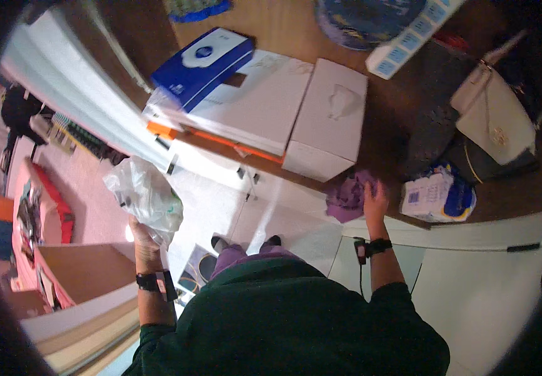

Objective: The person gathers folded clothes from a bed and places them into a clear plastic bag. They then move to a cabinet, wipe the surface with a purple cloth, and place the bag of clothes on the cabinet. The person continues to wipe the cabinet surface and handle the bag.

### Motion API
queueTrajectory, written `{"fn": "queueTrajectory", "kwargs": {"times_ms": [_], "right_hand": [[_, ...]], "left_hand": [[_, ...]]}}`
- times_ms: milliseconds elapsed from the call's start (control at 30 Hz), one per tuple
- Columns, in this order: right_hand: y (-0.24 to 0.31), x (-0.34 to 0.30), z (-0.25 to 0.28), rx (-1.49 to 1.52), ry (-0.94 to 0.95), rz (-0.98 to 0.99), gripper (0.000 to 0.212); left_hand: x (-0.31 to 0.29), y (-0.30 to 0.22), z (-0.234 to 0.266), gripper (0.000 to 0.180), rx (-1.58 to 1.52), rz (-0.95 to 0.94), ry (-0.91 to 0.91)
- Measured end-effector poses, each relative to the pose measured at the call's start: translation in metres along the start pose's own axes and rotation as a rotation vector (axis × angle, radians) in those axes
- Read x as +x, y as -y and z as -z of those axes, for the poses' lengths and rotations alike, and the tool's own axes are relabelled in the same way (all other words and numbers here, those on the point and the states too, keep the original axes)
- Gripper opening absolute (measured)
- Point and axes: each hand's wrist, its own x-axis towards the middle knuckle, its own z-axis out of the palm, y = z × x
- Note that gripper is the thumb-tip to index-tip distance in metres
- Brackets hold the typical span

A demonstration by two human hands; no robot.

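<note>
My left hand is raised at the left, its fingers closed round the lower part of a translucent white plastic bag with green marks. The bag looks bunched up, and its contents cannot be made out. Over at the shelf's front edge, my right hand grips a crumpled purple cloth; the cloth hangs just below the corner of a white box. A plastic-wrapped white and blue pack lies to the right of that hand.
A blue tissue box rests on a wide white box on the wooden shelf. A cream handbag sits at the right, below a strip of blue-and-white packets. An open wooden drawer stands low at the left.
</note>
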Motion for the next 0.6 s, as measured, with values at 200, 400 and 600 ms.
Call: {"fn": "queueTrajectory", "kwargs": {"times_ms": [200,400,600], "right_hand": [[0.005,-0.047,-0.032,-0.163,0.370,0.638,0.042],[0.079,-0.057,-0.079,0.015,0.416,0.965,0.052],[0.176,-0.063,-0.169,-0.227,0.276,1.016,0.042]], "left_hand": [[-0.016,-0.010,0.022,0.064,0.009,-0.123,-0.106],[-0.019,-0.021,0.058,0.076,-0.068,-0.090,-0.159],[-0.036,-0.045,0.109,0.054,-0.121,-0.204,-0.223]]}}
